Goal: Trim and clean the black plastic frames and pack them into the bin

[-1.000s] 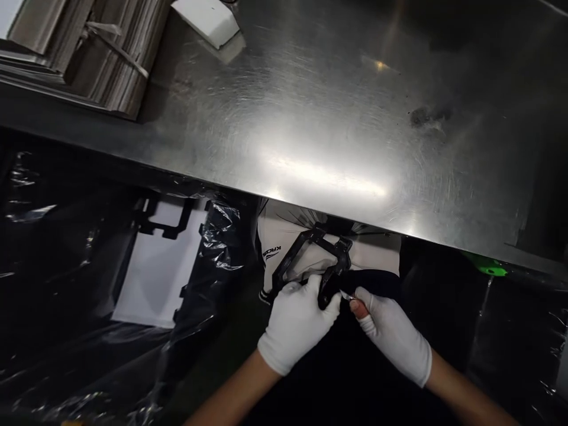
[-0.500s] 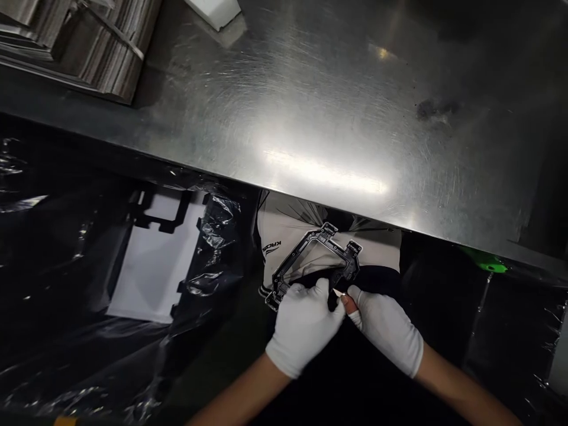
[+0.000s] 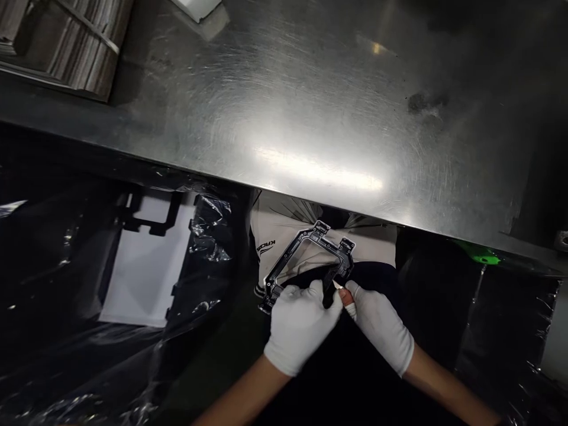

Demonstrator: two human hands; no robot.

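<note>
A black angular frame (image 3: pixel 284 260) with silvery edges and small holes is held over my lap, below the table's edge. My left hand (image 3: pixel 302 322), in a white glove, is closed round its lower part. My right hand (image 3: pixel 379 322), also gloved but with a bare thumb tip, pinches a small pointed blade (image 3: pixel 337 285). The blade touches or nearly touches the frame's lower right part, close to my left fingers. Most of the blade's handle is hidden in my right hand.
A scratched metal table (image 3: pixel 310 100) spans the top. On it lie a strapped stack of sheets (image 3: pixel 84 47) and a white block (image 3: pixel 197 7). Black plastic (image 3: pixel 213 331) at left holds a white panel with black edging (image 3: pixel 144 272). A green object (image 3: pixel 486 257) is at right.
The view has shifted slightly, so things appear a little further left. The blade and my right thumb sit slightly higher against the frame. Both hands keep their hold.
</note>
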